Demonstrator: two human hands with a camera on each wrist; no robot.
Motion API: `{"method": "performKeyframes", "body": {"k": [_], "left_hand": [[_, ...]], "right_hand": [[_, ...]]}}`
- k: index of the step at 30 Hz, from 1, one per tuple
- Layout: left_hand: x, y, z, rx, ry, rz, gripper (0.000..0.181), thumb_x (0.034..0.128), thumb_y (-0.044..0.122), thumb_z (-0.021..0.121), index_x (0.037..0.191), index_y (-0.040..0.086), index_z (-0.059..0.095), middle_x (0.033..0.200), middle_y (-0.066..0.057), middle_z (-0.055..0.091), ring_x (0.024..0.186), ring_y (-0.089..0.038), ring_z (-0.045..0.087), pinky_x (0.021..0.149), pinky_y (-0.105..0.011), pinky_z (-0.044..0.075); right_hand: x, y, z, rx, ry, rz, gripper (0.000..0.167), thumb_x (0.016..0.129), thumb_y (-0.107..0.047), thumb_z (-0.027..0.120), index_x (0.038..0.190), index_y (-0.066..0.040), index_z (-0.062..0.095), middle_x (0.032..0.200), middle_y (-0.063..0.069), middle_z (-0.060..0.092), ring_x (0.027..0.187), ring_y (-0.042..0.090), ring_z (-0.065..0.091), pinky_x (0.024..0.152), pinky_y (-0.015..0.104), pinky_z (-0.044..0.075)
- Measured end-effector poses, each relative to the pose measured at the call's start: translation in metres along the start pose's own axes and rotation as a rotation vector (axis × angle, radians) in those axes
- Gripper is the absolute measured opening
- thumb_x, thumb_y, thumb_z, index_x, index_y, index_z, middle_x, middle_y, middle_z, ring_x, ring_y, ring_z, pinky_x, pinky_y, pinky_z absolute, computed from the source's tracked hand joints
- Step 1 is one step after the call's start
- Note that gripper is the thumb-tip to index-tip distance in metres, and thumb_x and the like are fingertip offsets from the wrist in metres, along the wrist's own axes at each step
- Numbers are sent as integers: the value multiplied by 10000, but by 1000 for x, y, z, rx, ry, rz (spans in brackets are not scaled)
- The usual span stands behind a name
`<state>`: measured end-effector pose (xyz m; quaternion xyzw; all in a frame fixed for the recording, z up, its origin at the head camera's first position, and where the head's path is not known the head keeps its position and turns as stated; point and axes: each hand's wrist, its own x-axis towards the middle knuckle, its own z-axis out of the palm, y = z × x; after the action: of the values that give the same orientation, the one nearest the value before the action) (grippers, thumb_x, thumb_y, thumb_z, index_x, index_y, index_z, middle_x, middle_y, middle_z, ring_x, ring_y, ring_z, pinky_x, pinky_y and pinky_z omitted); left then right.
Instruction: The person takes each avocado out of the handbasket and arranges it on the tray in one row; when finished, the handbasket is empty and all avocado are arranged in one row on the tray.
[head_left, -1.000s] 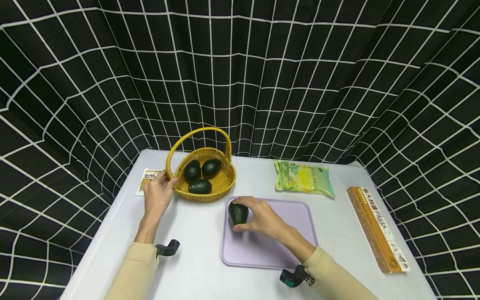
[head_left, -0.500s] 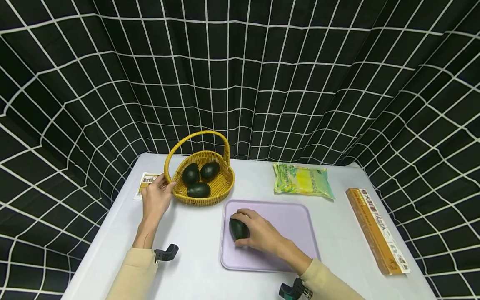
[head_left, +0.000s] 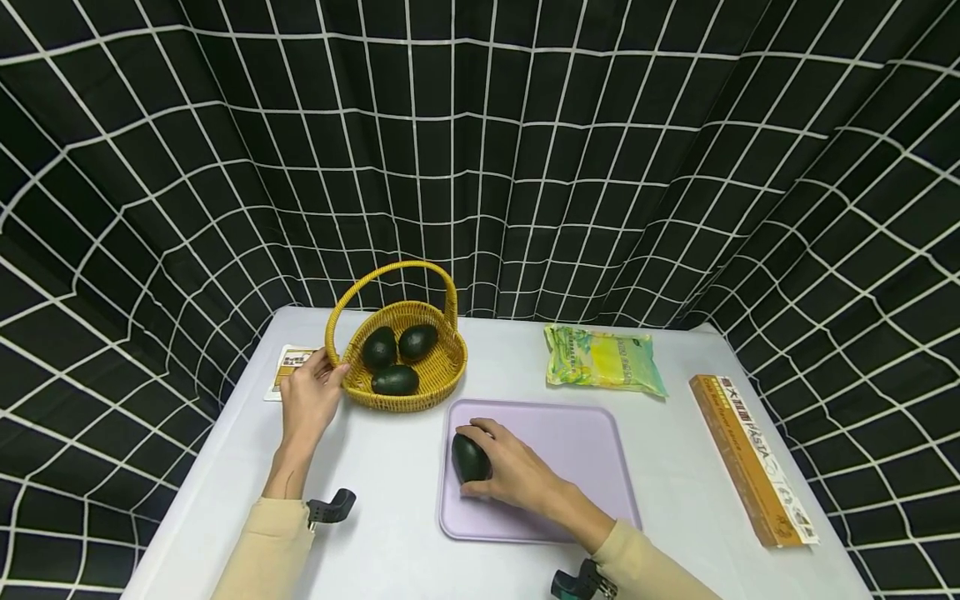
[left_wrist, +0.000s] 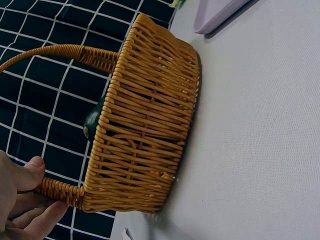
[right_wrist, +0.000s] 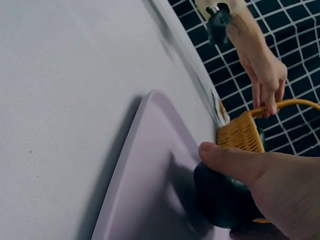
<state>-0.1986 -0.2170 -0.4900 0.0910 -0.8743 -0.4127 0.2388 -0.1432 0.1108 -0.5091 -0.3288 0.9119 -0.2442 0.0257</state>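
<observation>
Compared with a second ago, the dark green, smooth-looking oval avocado [head_left: 468, 457] sits nearer the person, having come from the far left corner of the flat lilac rectangular tray [head_left: 577, 446] down to the middle of its left side; the yellow-brown woven wicker basket [head_left: 397, 404] keeps its place far left of the tray. The avocado is blunt and rounded, nearly black where shaded, and is over the tray just inside the left rim; whether its underside touches the tray is hard to tell. The right hand [head_left: 517, 472] holds it in a fairly wide grip, the thumb on the near side and the fingers curled over the far side. The left hand [head_left: 310, 400] has a narrow grip, pinching the left foot of the basket's arched handle between thumb and fingers. Inside the basket lie three more dark green avocados [head_left: 395, 380], and the basket stands on the white surface [head_left: 375, 483].
</observation>
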Motion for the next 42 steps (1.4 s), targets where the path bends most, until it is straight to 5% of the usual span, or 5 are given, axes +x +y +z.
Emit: {"method": "performKeyframes", "body": {"k": [30,37,42], "left_hand": [[1,-1,0,-14,-4,-11,463,950,90,770,1353,-91,632,1228,-305,708,1091,-428,738,932,-514,624],[0,-1,1,-16,-10,-14,465,952,89,767,1356,-93,628,1234,-309,704,1098,-432,735,936,-513,623],[0,-2,0,-17,-6,-7,468,945,88,775,1351,-94,631,1223,-308,709,1085,-430,740,923,-509,627]], "right_hand": [[0,-5,-3,-81,37,5,920,732,-465,944,1510,-207,524,1535,145,534,1317,376,606,952,557,612],[8,-6,-13,-87,30,16,860,794,-527,881,1513,-217,526,1553,126,524,1325,362,605,1034,552,574],[29,-4,-34,-36,28,8,847,877,-534,808,1545,-122,489,1550,132,549,1410,332,549,1194,516,460]]}}
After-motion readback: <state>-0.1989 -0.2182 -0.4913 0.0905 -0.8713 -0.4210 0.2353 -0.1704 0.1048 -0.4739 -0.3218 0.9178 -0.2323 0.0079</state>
